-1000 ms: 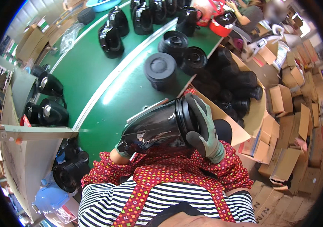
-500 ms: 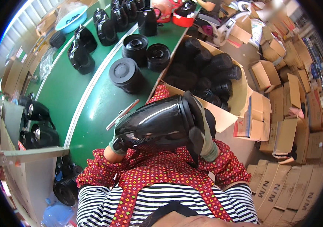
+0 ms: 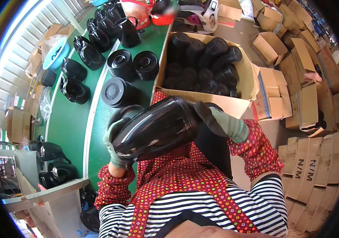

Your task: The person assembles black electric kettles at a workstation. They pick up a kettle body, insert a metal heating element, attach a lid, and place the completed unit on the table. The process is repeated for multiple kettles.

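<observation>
A glossy black jug body (image 3: 157, 129) lies tilted on its side in front of my chest, its ringed end to the right. My left hand (image 3: 116, 139), in a green and black work glove, is closed round its left end. At the ringed end is my gloved right hand (image 3: 227, 123), dark fingers bent against the jug; their tips are partly hidden and blurred. Just beyond, on the green table (image 3: 106, 119), stand a round black ribbed part with a flat top (image 3: 118, 93) and two open-topped ribbed parts (image 3: 131, 63).
An open carton (image 3: 227, 105) filled with black ribbed parts adjoins the table's right side. Several black jugs (image 3: 92, 51) line the table further back, near red containers (image 3: 163, 16) and a light blue basin (image 3: 56, 53). Flattened cartons (image 3: 302, 170) are stacked at right.
The view has shifted. The jug has turned a little, its ringed end now less exposed. My right hand has moved from wrapping the ring to reaching in from the right.
</observation>
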A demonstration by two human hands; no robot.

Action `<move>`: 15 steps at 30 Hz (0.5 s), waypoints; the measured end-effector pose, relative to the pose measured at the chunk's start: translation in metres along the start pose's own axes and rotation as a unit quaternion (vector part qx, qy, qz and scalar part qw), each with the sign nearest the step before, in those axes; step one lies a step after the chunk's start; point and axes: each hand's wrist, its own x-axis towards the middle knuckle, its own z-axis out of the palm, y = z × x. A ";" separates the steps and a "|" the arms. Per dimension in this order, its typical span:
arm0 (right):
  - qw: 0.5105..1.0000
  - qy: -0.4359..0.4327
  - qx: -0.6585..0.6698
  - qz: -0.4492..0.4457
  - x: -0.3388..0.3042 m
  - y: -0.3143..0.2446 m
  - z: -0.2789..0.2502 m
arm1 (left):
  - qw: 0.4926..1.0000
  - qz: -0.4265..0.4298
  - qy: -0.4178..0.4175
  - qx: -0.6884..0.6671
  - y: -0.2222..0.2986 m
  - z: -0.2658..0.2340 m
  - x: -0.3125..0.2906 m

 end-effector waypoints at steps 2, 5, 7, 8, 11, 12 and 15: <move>0.958 0.012 -0.211 -0.193 0.002 -0.007 0.001 | 0.998 -0.011 -0.066 -0.002 -0.009 0.002 -0.004; 0.895 0.019 -0.232 -0.382 0.012 -0.004 0.022 | 0.986 -0.030 -0.138 0.088 -0.060 0.003 -0.034; 0.959 0.060 -0.097 -0.261 0.011 0.000 0.028 | 0.995 -0.066 -0.075 -0.018 -0.023 0.011 -0.019; 0.985 0.063 0.050 -0.151 0.012 -0.003 0.035 | 0.994 -0.056 -0.027 -0.090 0.013 0.012 -0.003; 0.947 0.005 0.302 0.109 0.013 0.006 0.020 | 0.927 0.265 -0.135 0.229 0.069 -0.013 0.035; 0.917 -0.015 0.352 0.186 0.013 0.015 0.013 | 0.929 0.261 -0.117 0.234 0.069 -0.012 0.035; 0.920 -0.073 0.380 0.064 0.012 0.032 -0.006 | 0.976 0.182 -0.033 0.114 0.072 0.000 0.035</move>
